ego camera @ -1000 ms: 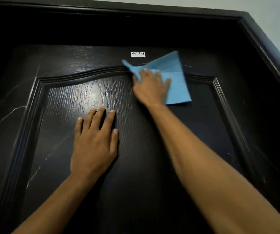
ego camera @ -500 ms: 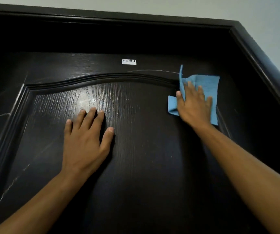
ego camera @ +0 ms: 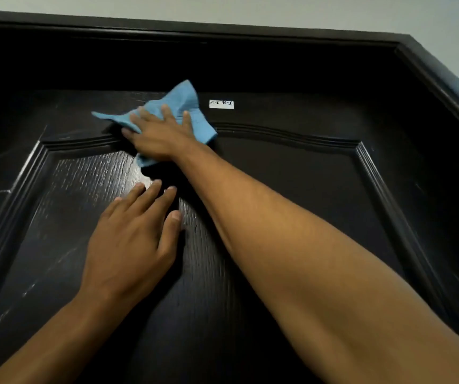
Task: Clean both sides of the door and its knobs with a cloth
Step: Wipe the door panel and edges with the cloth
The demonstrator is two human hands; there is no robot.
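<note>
Leftward went cloth under right hand; label reads "F-I R-I".

small white label with handwritten marks, pale wall above

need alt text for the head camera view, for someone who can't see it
A person's right hand presses a blue cloth flat against the upper part of a dark wood-grain door, over the arched moulding of its raised panel. The left hand rests open on the panel below. A small white label sits just right of the cloth.
</note>
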